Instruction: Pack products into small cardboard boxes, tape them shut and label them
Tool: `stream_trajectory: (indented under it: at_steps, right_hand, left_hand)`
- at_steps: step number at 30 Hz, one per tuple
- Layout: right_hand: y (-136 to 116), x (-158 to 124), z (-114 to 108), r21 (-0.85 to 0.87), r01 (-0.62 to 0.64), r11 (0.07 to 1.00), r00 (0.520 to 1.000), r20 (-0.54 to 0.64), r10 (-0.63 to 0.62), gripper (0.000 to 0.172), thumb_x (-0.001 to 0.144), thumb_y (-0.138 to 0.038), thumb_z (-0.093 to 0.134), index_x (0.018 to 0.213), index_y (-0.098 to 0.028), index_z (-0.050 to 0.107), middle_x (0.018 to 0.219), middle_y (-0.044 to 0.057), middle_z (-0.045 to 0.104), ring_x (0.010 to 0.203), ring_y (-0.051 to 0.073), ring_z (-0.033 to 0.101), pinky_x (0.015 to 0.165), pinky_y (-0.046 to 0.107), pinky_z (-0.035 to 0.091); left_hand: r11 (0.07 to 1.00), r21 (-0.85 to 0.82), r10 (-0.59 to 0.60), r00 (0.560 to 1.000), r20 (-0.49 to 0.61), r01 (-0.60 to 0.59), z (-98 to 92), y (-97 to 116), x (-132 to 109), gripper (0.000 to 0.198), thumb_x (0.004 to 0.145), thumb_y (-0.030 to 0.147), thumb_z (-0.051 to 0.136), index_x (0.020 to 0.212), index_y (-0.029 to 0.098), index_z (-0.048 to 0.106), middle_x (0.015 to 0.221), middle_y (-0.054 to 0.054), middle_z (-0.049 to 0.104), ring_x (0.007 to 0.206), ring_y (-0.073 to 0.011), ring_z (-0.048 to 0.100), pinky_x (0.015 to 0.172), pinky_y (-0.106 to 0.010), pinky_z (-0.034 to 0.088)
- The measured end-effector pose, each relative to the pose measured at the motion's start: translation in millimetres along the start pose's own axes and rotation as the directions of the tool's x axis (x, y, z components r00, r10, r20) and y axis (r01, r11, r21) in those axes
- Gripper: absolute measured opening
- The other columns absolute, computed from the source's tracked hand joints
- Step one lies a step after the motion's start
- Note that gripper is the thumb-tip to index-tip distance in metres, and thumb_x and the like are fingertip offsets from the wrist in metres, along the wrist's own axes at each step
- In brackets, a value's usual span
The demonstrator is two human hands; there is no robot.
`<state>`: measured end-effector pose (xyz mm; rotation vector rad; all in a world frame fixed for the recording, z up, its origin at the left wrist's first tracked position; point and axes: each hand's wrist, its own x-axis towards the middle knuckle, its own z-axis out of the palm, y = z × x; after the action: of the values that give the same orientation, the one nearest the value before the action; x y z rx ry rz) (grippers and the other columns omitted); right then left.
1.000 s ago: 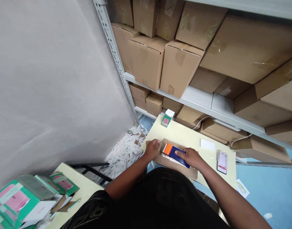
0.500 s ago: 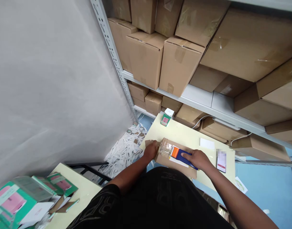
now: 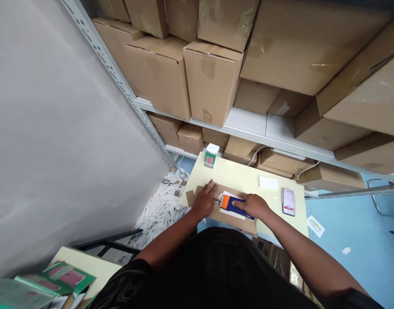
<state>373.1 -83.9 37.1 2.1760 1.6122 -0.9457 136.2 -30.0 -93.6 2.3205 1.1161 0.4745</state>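
L hand (image 3: 205, 202) laid flat, fingers out, on L end of cardbd box (image 3: 229, 219); R hand (image 3: 256, 206) gripping blue-orange tool (image 3: 238, 207) over its mid, nr side of tbl (image 3: 237, 172); phone (image 3: 289, 207) off R.

Table (image 3: 238, 171) at lower centre, shelf rack (image 3: 248, 122) behind it.
Along the table's near edge lies a cardboard piece (image 3: 228, 218), under the left hand (image 3: 204, 201); to the right, the right hand (image 3: 256, 206) holds a hand tool (image 3: 240, 208) over it. A small carton (image 3: 210, 156) stands far left, a phone (image 3: 288, 201) lies right. Lower left, cartons (image 3: 64, 274) sit on another table (image 3: 102, 272).
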Motion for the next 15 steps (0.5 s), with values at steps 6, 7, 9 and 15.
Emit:
stream_trajectory:
  at_steps: [6,7,9,15]
  right_hand:
    - [21,-5,-5,0.046,0.002,0.999,1.0,0.002,-0.002,0.08,0.079,-0.09,0.048,0.094,-0.019,0.081,0.094,0.017,0.078,0.084,0.03,0.073,0.064,0.032,0.043]
    - [27,-7,-5,0.057,0.001,0.998,1.0,0.001,-0.001,0.079,0.079,-0.09,0.05,0.091,-0.018,0.08,0.091,0.017,0.078,0.081,0.029,0.072,0.064,0.031,0.043]
    - [41,-11,-4,0.081,0.0,0.997,1.0,-0.01,0.0,0.076,0.078,-0.089,0.053,0.088,-0.018,0.08,0.087,0.016,0.078,0.078,0.027,0.071,0.063,0.031,0.042]
    - [87,-24,-5,0.064,-0.032,0.997,0.999,-0.042,0.034,0.072,0.077,-0.087,0.056,0.075,-0.019,0.076,0.077,0.014,0.075,0.071,0.026,0.069,0.061,0.031,0.039]
  left_hand:
    - [0.999,0.052,-0.005,1.0,0.018,0.004,-2.2,-3,4,0.058,0.104,0.027,0.041,0.161,0.022,0.035,0.172,-0.009,0.022,0.152,-0.0284,0.037,0.119,-0.045,0.041]
    - [0.998,0.061,-0.005,1.0,0.017,0.004,-1.9,-1,4,0.057,0.105,0.027,0.041,0.161,0.022,0.036,0.172,-0.01,0.023,0.152,-0.0282,0.037,0.119,-0.045,0.041]
    - [0.997,0.078,-0.005,1.0,0.02,0.003,-0.8,1,5,0.056,0.105,0.027,0.04,0.16,0.021,0.037,0.172,-0.01,0.024,0.151,-0.0277,0.038,0.119,-0.044,0.041]
    - [0.994,0.111,-0.014,1.0,0.027,0.01,-0.1,2,8,0.055,0.104,0.025,0.04,0.159,0.017,0.041,0.171,-0.011,0.026,0.152,-0.0268,0.037,0.122,-0.041,0.038]
